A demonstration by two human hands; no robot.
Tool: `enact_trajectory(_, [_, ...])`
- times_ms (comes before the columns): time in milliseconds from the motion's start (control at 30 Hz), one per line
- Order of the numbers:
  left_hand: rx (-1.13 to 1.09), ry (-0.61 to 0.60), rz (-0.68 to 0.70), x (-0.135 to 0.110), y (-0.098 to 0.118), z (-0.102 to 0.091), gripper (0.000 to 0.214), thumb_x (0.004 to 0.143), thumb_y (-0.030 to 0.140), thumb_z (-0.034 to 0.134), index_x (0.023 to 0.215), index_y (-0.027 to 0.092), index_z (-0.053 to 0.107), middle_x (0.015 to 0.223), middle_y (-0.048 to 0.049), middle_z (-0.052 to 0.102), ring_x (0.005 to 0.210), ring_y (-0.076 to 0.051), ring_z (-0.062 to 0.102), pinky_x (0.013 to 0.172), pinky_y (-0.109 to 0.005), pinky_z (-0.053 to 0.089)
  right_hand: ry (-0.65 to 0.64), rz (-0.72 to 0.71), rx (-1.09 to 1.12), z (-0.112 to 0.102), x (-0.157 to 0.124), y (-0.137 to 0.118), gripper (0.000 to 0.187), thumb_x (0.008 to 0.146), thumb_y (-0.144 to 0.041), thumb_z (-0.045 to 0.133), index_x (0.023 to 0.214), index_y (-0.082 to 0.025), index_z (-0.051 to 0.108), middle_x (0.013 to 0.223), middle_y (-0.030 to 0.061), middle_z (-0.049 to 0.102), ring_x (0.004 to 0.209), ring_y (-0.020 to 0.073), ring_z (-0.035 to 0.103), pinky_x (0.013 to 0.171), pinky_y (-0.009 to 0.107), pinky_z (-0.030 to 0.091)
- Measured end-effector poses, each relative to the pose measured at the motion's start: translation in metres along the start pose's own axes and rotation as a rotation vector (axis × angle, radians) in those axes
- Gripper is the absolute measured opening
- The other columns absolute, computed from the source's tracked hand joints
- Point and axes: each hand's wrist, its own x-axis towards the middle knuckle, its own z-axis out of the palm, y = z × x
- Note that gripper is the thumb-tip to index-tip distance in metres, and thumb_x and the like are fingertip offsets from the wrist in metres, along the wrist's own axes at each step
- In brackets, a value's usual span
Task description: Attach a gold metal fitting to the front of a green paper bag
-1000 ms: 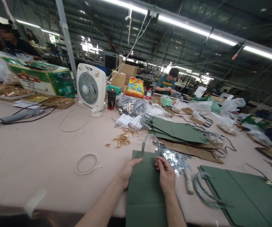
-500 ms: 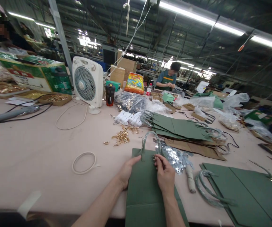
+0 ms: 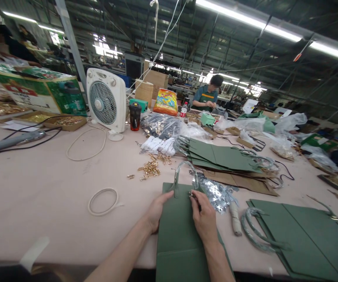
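A flat green paper bag [image 3: 177,231] lies in front of me with its wrapped handle [image 3: 184,172] pointing away. My left hand [image 3: 156,209] rests on the bag's upper left part, thumb stretched toward the handle's left end. My right hand [image 3: 204,217] is closed in a pinch on a small metal clip [image 3: 191,193] at the handle's right end on the bag's top edge. A heap of silver clips [image 3: 217,194] lies just right of that hand. Loose gold clips [image 3: 150,170] are scattered beyond the bag.
Stacks of green bags lie ahead [image 3: 221,158] and at the right [image 3: 300,235]. A tape ring [image 3: 103,201], a white cord loop [image 3: 86,148], a box fan [image 3: 105,101], a cup [image 3: 134,116], a grey tool [image 3: 13,141] and trays of parts [image 3: 63,122] are on the table. A person [image 3: 207,96] works opposite.
The view has tilted slightly. My right hand has slid a little down the bag's top edge, still pinching at the handle's right end. The left hand stays on the bag.
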Motion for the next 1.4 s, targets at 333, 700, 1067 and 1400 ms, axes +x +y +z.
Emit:
enact_trajectory(333, [0.039, 0.016, 0.060, 0.000, -0.001, 0.002, 0.046, 0.092, 0.041, 0.064, 0.121, 0.006, 0.070, 0.095, -0.0164, 0.081, 0.081, -0.028, 0.079, 0.082, -0.038, 0.061, -0.065, -0.133, 0.008, -0.004, 0.008, 0.009, 0.028, 0.104, -0.021, 0.052, 0.126, -0.023, 0.069, 0.117, 0.0104, 0.072, 0.110, 0.0223, 0.069, 0.099, 0.039, 0.058])
enact_trajectory(700, [0.075, 0.002, 0.097, 0.002, -0.002, 0.002, 0.046, 0.091, 0.040, 0.067, 0.121, 0.007, 0.071, 0.094, -0.0160, 0.081, 0.080, -0.028, 0.079, 0.083, -0.037, 0.061, -0.094, -0.211, -0.050, -0.003, 0.008, 0.012, 0.035, 0.104, -0.017, 0.050, 0.132, -0.026, 0.068, 0.114, 0.0100, 0.073, 0.104, 0.0215, 0.072, 0.091, 0.037, 0.062])
enact_trajectory(1067, [0.099, 0.088, 0.097, 0.003, -0.001, 0.007, 0.047, 0.091, 0.040, 0.065, 0.124, 0.006, 0.069, 0.092, -0.0171, 0.081, 0.077, -0.030, 0.079, 0.078, -0.040, 0.063, -0.128, -0.206, -0.145, 0.001, 0.006, 0.016, 0.035, 0.106, -0.021, 0.047, 0.135, -0.024, 0.065, 0.113, 0.0111, 0.073, 0.101, 0.0213, 0.071, 0.090, 0.036, 0.061])
enact_trajectory(1400, [0.153, 0.097, 0.175, 0.006, -0.004, 0.005, 0.040, 0.089, 0.039, 0.070, 0.116, 0.008, 0.072, 0.100, -0.0173, 0.081, 0.083, -0.029, 0.079, 0.080, -0.039, 0.063, -0.110, -0.249, -0.355, 0.006, 0.003, 0.013, 0.039, 0.104, -0.016, 0.045, 0.136, -0.022, 0.065, 0.113, 0.0115, 0.074, 0.101, 0.0231, 0.071, 0.087, 0.034, 0.059])
